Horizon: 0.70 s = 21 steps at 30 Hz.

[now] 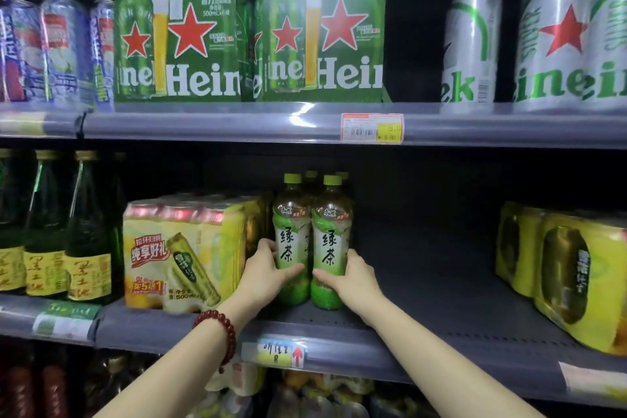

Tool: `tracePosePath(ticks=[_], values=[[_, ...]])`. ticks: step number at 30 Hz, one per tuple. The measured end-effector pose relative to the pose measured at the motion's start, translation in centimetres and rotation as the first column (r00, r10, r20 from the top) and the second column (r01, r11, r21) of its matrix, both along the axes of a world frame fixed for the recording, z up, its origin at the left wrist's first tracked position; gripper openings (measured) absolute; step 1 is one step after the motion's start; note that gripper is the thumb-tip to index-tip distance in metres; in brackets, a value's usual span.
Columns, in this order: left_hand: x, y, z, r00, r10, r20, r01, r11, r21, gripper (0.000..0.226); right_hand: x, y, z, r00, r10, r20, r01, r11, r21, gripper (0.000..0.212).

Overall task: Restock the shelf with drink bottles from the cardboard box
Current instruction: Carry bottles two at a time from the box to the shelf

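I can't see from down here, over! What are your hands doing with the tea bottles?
Left hand grips left green tea bottle. Right hand grips right green tea bottle. Both standing on shelf. Yellow can pack close left, open space right.

Two forearms enter from the bottom edge, both bare with no sleeve visible up to the frame border. Left hand (pixel 263 276): no ring or watch seen. Left wrist carries one bracelet (pixel 220 327) of round, glossy dark-red beads, strung in a single row, with a small bead or tassel hanging below. Right hand (pixel 353 276): nothing worn on wrist or visible fingers. No gloves on either hand
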<state>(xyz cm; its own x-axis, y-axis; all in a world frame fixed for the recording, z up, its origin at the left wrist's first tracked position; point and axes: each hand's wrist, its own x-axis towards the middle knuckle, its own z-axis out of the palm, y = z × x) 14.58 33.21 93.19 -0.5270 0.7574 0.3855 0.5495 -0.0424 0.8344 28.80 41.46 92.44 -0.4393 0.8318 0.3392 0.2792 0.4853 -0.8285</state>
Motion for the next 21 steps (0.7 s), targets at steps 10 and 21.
tracePosePath(ticks=[10,21], values=[[1.0,0.1,-0.4,0.999,0.042,-0.016,-0.044,0.991,-0.127,0.048,-0.3,-0.4,0.1,0.999,-0.017,0.041,0.018,1.000,-0.008,0.058],[1.7,-5.3,0.8,0.968,-0.009,-0.252,-0.047,0.975,-0.218,0.052,1.4,-4.2,0.7,0.948,-0.139,0.285,0.115,0.988,0.100,0.051]])
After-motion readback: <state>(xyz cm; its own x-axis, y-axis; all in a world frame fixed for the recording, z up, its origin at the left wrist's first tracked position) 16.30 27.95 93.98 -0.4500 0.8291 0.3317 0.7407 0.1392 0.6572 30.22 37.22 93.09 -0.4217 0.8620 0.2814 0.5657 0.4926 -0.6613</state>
